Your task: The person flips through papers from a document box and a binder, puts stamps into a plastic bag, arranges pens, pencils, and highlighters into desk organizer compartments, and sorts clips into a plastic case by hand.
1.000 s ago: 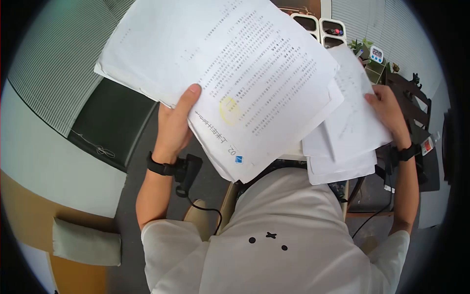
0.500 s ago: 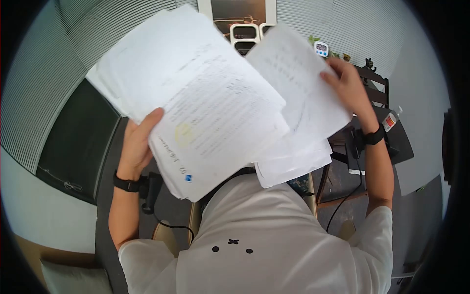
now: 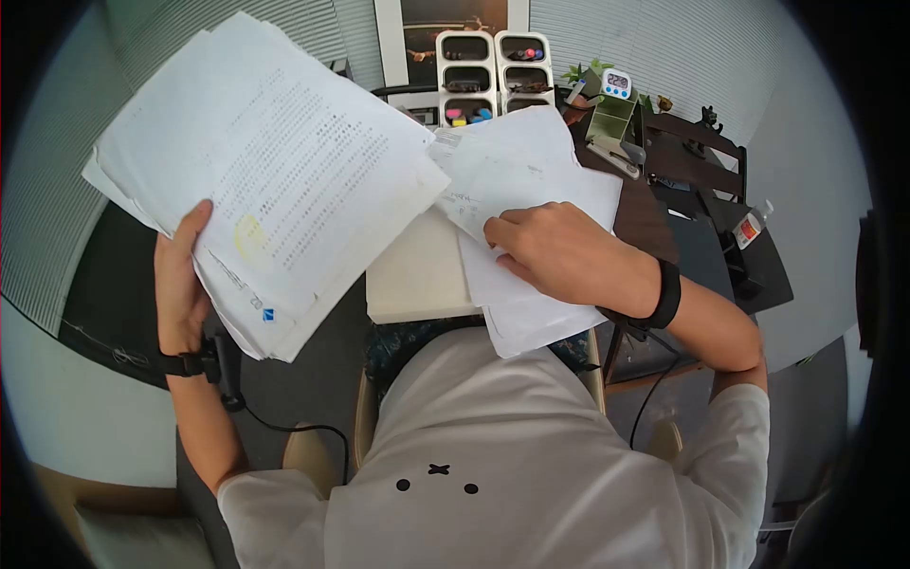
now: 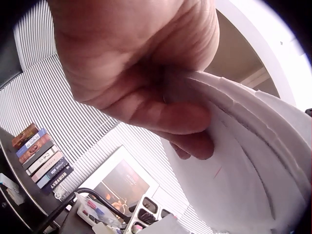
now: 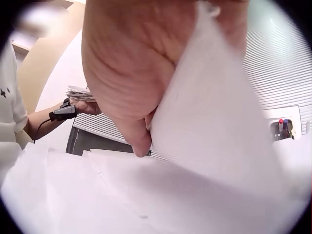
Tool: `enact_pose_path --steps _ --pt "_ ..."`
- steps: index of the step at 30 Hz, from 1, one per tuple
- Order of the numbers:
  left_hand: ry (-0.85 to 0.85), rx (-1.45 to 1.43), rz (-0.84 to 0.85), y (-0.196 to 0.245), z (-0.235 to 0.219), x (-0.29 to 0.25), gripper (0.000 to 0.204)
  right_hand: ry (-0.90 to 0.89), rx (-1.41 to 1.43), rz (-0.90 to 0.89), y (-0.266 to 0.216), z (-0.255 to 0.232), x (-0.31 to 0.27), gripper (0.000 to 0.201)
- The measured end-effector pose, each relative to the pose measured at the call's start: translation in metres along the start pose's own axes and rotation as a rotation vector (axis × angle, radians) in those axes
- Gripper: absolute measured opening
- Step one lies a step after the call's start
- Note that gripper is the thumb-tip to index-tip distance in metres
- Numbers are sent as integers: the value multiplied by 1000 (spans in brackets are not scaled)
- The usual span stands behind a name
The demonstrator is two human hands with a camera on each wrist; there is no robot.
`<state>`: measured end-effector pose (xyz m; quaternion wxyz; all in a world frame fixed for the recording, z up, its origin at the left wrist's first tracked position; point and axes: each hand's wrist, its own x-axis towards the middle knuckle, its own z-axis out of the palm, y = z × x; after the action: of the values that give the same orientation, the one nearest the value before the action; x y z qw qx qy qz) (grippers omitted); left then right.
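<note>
My left hand (image 3: pixel 182 275) grips a thick stack of printed sheets (image 3: pixel 313 161) by its lower left edge, thumb on top; a yellow mark and a small blue square show on the top page. In the left wrist view the fingers of the left hand (image 4: pixel 146 83) curl under the stack (image 4: pixel 229 161). Over a looser pile of white sheets (image 3: pixel 531 322) at the centre, my right hand (image 3: pixel 569 248) pinches a sheet (image 3: pixel 512 152). The right wrist view shows that sheet (image 5: pixel 209 112) raised against the palm of the right hand (image 5: pixel 131 63), above other papers (image 5: pixel 97 195).
A cream surface (image 3: pixel 417 275) shows between the stack and the pile. Behind are a white organizer (image 3: pixel 496 81) with pens, a digital timer (image 3: pixel 616 83), a stapler (image 3: pixel 614 156) and a green holder (image 3: pixel 611 116). A bottle (image 3: pixel 752 226) stands at right.
My left hand and its stack have moved left in the head view. The right hand has come inward and down from the sheets' right edge to their near-left part, and the sheets lie lower.
</note>
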<state>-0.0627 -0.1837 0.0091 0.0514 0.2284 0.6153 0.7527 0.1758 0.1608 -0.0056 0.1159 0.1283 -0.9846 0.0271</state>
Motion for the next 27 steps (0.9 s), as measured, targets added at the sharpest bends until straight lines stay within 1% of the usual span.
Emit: enact_pose_path --steps 1,3,4,6,7,8,9,11,13,15,17,18,19,21,23,27 --pt "11 -6 -15 0 -2 0 77 -19 5 -5 1 3 -1 10" --pt "16 29 6 1 -4 2 76 44 22 13 3 6 -5 9" --pt "41 33 16 2 -2 1 74 32 24 14 3 5 -7 9" --pt "35 21 21 1 -5 4 73 63 71 -24 0 2 -12 10" --pt "27 14 38 1 -6 5 73 55 74 -22 -2 1 -15 10" --pt "26 -4 40 2 -6 6 68 12 78 -11 -5 0 -18 13" --pt "30 -4 28 3 -6 6 68 -32 84 0 -7 -1 -20 16" --pt "0 -24 16 4 -7 6 67 -57 63 -2 -9 0 -25 18" --pt "15 -29 9 3 -9 8 64 -81 45 -5 -10 0 -31 21" --pt "31 -39 1 4 -11 8 62 11 41 -1 -10 -3 -37 24" --pt "33 -46 -3 3 -13 8 53 -2 63 9 -10 -2 -45 25" --pt "14 -71 -38 1 -20 12 44 3 60 9 -10 -2 -48 26" --pt "21 -76 -52 -1 -23 13 44 10 56 8 -11 0 -50 27" --pt "-50 -84 -64 0 -28 15 42 -16 66 16 -14 0 -52 28" --pt "-14 -65 -79 -4 -34 20 42 4 121 30 -17 1 -52 29" --pt "-20 -57 -36 -7 -37 17 42 20 157 8 -20 2 -48 31"
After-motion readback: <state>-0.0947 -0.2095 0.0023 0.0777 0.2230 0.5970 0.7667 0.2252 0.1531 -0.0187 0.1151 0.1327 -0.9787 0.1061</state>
